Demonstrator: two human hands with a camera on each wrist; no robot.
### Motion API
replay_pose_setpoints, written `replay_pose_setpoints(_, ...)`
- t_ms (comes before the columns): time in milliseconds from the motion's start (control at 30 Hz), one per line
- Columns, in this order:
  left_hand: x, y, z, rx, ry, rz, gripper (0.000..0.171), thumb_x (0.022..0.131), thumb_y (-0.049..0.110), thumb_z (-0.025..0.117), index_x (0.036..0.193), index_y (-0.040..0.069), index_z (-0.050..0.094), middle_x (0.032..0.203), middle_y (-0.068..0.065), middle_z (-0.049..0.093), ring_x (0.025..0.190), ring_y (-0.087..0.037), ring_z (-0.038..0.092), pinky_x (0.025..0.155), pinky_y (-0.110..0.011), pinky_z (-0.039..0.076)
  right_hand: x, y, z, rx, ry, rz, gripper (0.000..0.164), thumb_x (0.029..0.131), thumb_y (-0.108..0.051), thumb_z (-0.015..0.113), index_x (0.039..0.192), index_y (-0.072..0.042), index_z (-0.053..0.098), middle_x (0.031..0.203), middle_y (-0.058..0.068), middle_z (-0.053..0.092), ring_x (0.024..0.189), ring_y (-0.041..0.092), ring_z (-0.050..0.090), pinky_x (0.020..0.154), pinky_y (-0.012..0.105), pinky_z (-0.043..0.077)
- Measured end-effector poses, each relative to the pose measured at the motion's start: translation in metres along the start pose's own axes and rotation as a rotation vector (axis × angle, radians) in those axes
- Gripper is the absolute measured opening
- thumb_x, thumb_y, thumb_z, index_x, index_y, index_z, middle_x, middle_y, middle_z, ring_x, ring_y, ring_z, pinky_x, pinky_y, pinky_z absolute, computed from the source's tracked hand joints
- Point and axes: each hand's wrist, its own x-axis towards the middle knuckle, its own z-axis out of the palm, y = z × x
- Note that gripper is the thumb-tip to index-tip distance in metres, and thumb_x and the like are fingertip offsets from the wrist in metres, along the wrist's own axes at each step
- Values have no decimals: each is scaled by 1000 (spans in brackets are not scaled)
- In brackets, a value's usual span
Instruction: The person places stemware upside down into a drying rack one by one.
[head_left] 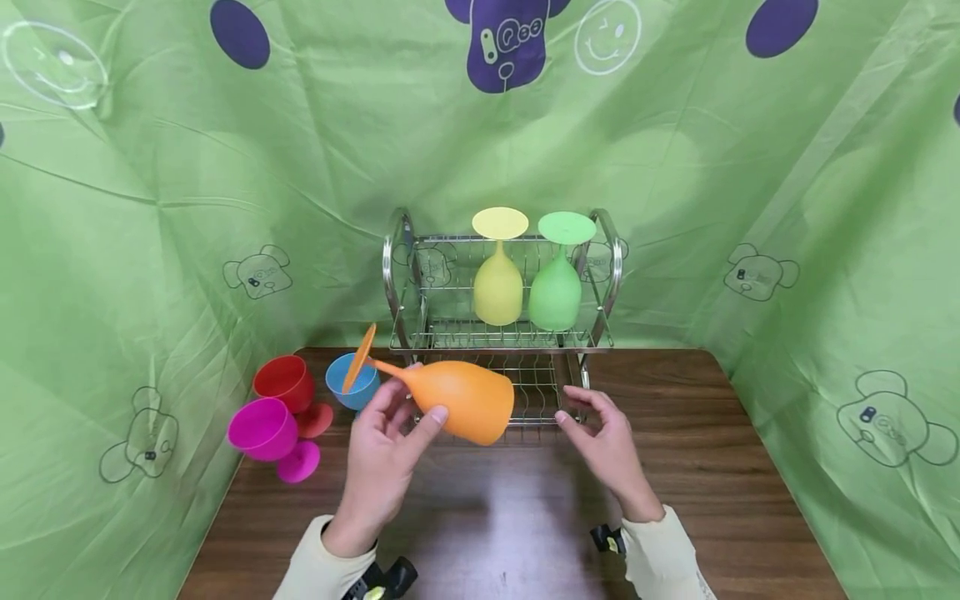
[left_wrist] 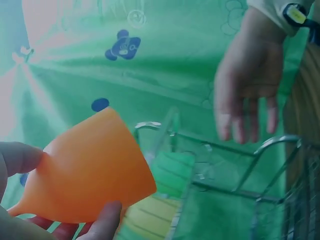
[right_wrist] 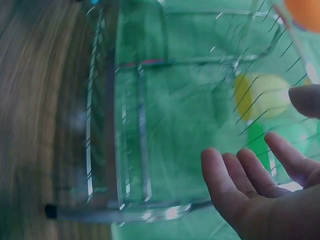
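An orange plastic goblet (head_left: 461,398) lies tilted on its side in the air, its mouth facing right and its foot up to the left. My left hand (head_left: 386,446) grips it round the lower bowl, thumb in front and fingers behind, as the left wrist view also shows on the goblet (left_wrist: 90,170). To the right of the goblet's mouth, my right hand (head_left: 606,446) holds nothing, its fingers loosely bent in front of the rack. Upside down on the rack's upper tier stand a yellow goblet (head_left: 498,287) and a green goblet (head_left: 555,292).
A two-tier metal dish rack (head_left: 487,337) stands at the table's back edge. On the left of the wooden table (head_left: 720,467) are a red goblet (head_left: 283,383), a magenta goblet (head_left: 262,429) and a blue goblet (head_left: 343,379). Green printed cloth (head_left: 360,125) surrounds the table.
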Motion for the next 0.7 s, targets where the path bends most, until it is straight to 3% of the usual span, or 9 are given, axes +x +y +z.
replay_pose_setpoints(200, 20, 36, -5, 98, -82, 66, 60, 92, 1, 79, 147, 11, 59, 138, -8, 65, 127, -24, 67, 92, -34, 64, 15, 25, -6, -70, 85, 49, 44, 95, -14, 79, 137, -6, 67, 136, 16, 64, 128, 38, 63, 95, 25, 61)
replay_pose_setpoints(400, 50, 65, -8, 205, -76, 133, 59, 92, 9, 81, 147, 15, 61, 137, -4, 67, 124, -22, 67, 90, -29, 64, 23, 46, -6, -175, 202, 57, 43, 93, -11, 80, 134, -6, 69, 130, 17, 63, 117, 39, 71, 95, 34, 63)
replay_pose_setpoints(600, 90, 77, -9, 376, -58, 155, 57, 93, 26, 82, 146, 20, 63, 139, 1, 67, 124, -20, 65, 92, -23, 60, 26, 62, -4, -263, 265, 99, 44, 92, -13, 80, 135, -9, 69, 130, 17, 62, 107, 36, 74, 92, 36, 64)
replay_pose_setpoints(700, 107, 77, -8, 413, -52, 140, 56, 93, 30, 82, 146, 21, 63, 141, 1, 66, 126, -21, 64, 99, -32, 57, 30, 67, -2, -232, 259, 129, 46, 93, -13, 80, 137, -8, 68, 130, 18, 62, 111, 36, 72, 96, 39, 63)
